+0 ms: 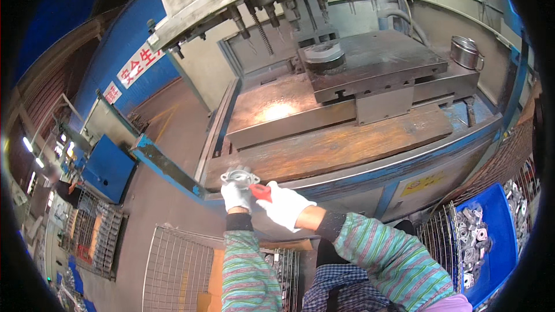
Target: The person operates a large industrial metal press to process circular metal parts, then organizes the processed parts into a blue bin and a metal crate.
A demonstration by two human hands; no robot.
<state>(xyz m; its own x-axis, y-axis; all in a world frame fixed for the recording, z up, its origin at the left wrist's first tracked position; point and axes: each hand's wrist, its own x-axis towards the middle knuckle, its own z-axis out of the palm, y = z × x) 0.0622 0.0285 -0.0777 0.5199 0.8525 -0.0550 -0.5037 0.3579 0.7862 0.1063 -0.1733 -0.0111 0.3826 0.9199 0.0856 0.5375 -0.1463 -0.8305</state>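
pale casting in my left hand, red tool in my right

my gloved left hand point(236, 196) pinches a pale metal casting point(240, 177) from its near side, fingers pressed together around its lower edge. the casting is up in the air by the left near end of the wooden board point(347, 138). my gloved right hand point(287, 205) is curled around a red tool point(261, 192) just to the right of the casting; i can't tell its kind, nor whether it touches the metal.

i judge the casting stiff and fairly light, with little give and not easily broken. smooth metal could slip under glove fabric, and its edges may be sharp. the outer rim or a side ear looks the best place to grip, leaving the round middle clear.

as for writing, a white banner point(139, 65) with large red characters hangs on the far left blue wall, with a smaller white sign point(111, 92) nearby. a yellow label point(425, 184) sits on the machine's near front, right side, its print too small to read. i see no marking on the casting.
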